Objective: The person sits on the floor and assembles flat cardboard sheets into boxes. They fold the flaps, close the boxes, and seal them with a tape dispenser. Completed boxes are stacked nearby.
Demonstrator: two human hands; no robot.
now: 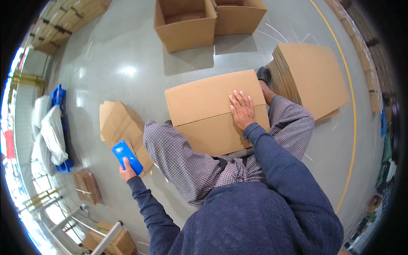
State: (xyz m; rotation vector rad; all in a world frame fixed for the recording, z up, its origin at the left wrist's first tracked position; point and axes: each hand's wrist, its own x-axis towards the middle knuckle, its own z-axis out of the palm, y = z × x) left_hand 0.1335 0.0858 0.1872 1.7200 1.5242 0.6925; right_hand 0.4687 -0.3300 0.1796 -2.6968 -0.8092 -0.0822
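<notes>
A cardboard box (212, 108) sits between my legs, its two top flaps folded down and meeting along a seam. My right hand (243, 111) lies flat over that seam, fingers stretched out and pressing on the cardboard. Out to the left, my left hand (126, 171) is closed around a shiny blue rectangular object (126, 155), whose exact kind I cannot make out. That object is held above a small pile of flat cardboard pieces (123, 125), apart from the box.
Two open cardboard boxes (187, 36) stand ahead. A stack of flattened cartons (316, 78) leans at the right, by my foot. A tied brown bundle (87, 187), white sacks (53, 134) and a metal frame (106, 238) are at left. A yellow line (353, 127) runs along the right floor.
</notes>
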